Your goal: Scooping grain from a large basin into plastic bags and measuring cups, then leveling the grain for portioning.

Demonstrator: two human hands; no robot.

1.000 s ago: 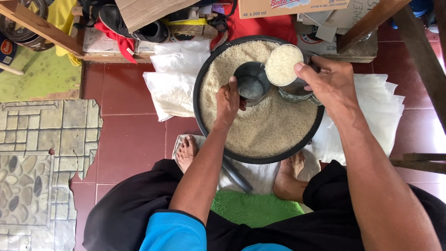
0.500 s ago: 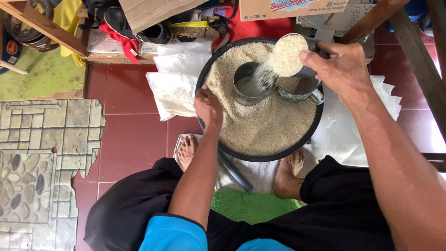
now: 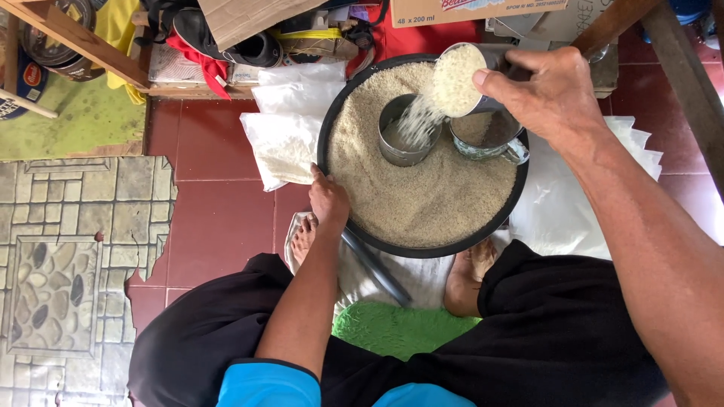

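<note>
Floor: I see red tiles (image 3: 219,218) under everything, with a stone-pattern mat (image 3: 72,256) to my left and a green mat (image 3: 392,328) just in front of the black-clad legs.
Basin: the big round black basin (image 3: 332,120) sits on the floor between the bare feet, filled nearly across with pale rice (image 3: 430,200).
Bags: white plastic bags (image 3: 286,120) lie stacked just beside the basin on the left; more white sheeting (image 3: 562,211) lies under its right side.
Clutter: beyond the basin I see a cardboard flap (image 3: 249,19), a black shoe (image 3: 226,41) and red cloth (image 3: 204,64) against a wooden shelf leg (image 3: 75,41).
Left hand: my left hand (image 3: 329,202) is closed over the basin's near-left rim, fingers curled on the edge, thumb side up.
Right hand: my right hand (image 3: 550,94) is wrapped around a tilted scoop cup (image 3: 456,79), thumb over its rim; the cup is full of rice and a stream falls from its lip.
Metal tin: an upright round tin (image 3: 407,132) stands in the rice below the cup, the stream landing inside it.
Second cup: a smaller patterned cup (image 3: 483,136) stands just beside the tin, partly filled, below my right hand.
</note>
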